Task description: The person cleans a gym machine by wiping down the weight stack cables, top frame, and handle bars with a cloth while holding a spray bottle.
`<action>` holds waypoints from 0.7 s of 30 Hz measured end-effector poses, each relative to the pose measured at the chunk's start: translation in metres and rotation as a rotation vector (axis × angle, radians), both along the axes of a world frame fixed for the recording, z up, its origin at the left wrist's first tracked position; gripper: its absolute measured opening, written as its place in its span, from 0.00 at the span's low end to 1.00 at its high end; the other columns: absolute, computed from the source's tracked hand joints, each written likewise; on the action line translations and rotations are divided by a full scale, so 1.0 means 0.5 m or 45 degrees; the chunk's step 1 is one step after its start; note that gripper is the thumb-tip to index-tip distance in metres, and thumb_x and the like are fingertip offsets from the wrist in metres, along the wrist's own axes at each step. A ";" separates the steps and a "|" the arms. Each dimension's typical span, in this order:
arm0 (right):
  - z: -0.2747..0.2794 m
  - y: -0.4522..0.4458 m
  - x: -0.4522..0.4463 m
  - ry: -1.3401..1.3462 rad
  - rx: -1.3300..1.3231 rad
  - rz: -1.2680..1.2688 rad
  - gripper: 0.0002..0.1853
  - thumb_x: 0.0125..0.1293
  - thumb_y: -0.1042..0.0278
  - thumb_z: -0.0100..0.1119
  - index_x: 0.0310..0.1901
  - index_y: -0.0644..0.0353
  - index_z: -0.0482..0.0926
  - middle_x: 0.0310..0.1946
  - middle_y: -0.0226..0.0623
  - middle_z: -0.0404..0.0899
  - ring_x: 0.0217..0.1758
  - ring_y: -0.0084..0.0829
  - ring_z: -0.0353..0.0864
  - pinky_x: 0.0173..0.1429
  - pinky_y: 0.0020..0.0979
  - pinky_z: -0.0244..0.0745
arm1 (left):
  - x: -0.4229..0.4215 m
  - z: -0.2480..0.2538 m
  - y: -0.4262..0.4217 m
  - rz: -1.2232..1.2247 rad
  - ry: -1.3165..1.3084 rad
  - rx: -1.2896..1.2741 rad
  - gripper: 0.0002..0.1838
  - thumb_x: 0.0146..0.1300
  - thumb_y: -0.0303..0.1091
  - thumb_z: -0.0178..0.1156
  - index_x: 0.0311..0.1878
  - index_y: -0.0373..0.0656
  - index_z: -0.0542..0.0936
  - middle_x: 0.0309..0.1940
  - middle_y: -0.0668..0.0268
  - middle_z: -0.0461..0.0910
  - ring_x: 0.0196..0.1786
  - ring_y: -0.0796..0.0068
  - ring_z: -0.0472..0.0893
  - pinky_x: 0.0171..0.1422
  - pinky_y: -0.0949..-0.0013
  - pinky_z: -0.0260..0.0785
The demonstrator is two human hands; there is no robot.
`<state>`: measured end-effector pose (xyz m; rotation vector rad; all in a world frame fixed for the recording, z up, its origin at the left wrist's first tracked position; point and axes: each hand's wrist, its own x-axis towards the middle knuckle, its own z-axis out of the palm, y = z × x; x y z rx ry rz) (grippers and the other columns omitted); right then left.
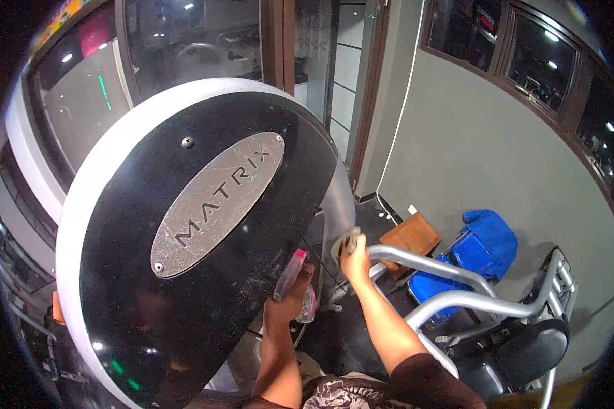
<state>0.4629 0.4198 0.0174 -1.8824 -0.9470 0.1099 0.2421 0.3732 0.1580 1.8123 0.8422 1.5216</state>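
L hand (290, 298): fingers wrapped round a clear spray bottle (310, 307) w/ pink nozzle (300, 255), nozzle above the fingers, body below & just R of them. R hand (355, 264): fingers closed on a bunched cloth (344, 244) at the lower end of a gray tube (339, 201); can't tell if cloth & tube touch. Black cover (136, 313) w/ white rim (82, 204) is L of both hands, its oval MATRIX plate (205, 228) up & L of the L fingers. R of the R fingers: silver bars (477, 302) close by, brown box (411, 238), blue chair (430, 286) w/ blue fabric (494, 235) over its back. Black seat (535, 351) lower R, well apart from the R fingers.
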 end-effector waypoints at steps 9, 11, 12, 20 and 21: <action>0.232 0.061 0.045 0.095 0.617 0.202 0.14 0.72 0.61 0.65 0.51 0.62 0.80 0.43 0.45 0.84 0.50 0.36 0.84 0.57 0.37 0.76 | 0.014 -0.029 0.011 0.034 -0.104 0.004 0.08 0.58 0.29 0.69 0.35 0.36 0.80 0.27 0.64 0.76 0.28 0.69 0.76 0.34 0.65 0.68; 0.278 0.072 0.033 0.040 0.679 0.297 0.16 0.70 0.64 0.65 0.55 0.62 0.80 0.46 0.47 0.85 0.51 0.40 0.85 0.57 0.38 0.77 | 0.018 -0.028 0.012 0.015 -0.152 0.111 0.08 0.58 0.29 0.69 0.34 0.36 0.79 0.27 0.64 0.76 0.28 0.68 0.76 0.34 0.65 0.68; 0.268 0.085 0.033 -0.042 0.709 0.324 0.17 0.69 0.65 0.65 0.56 0.62 0.80 0.47 0.49 0.85 0.52 0.42 0.86 0.57 0.39 0.77 | 0.016 -0.025 0.012 -0.002 -0.135 0.120 0.08 0.58 0.29 0.69 0.34 0.36 0.79 0.27 0.64 0.76 0.28 0.68 0.76 0.34 0.65 0.68; -0.035 -0.003 0.026 0.080 0.031 0.010 0.14 0.70 0.68 0.62 0.55 0.63 0.80 0.42 0.49 0.84 0.48 0.48 0.85 0.55 0.41 0.77 | -0.001 -0.012 -0.001 -0.018 -0.036 -0.022 0.06 0.61 0.28 0.69 0.37 0.37 0.82 0.28 0.64 0.77 0.28 0.70 0.76 0.34 0.67 0.68; -0.037 -0.003 0.038 0.217 0.115 0.007 0.13 0.72 0.67 0.61 0.54 0.64 0.80 0.44 0.48 0.85 0.50 0.44 0.86 0.56 0.39 0.77 | 0.002 -0.011 0.000 -0.013 -0.037 -0.005 0.06 0.61 0.28 0.69 0.37 0.37 0.82 0.28 0.64 0.77 0.29 0.70 0.76 0.34 0.67 0.69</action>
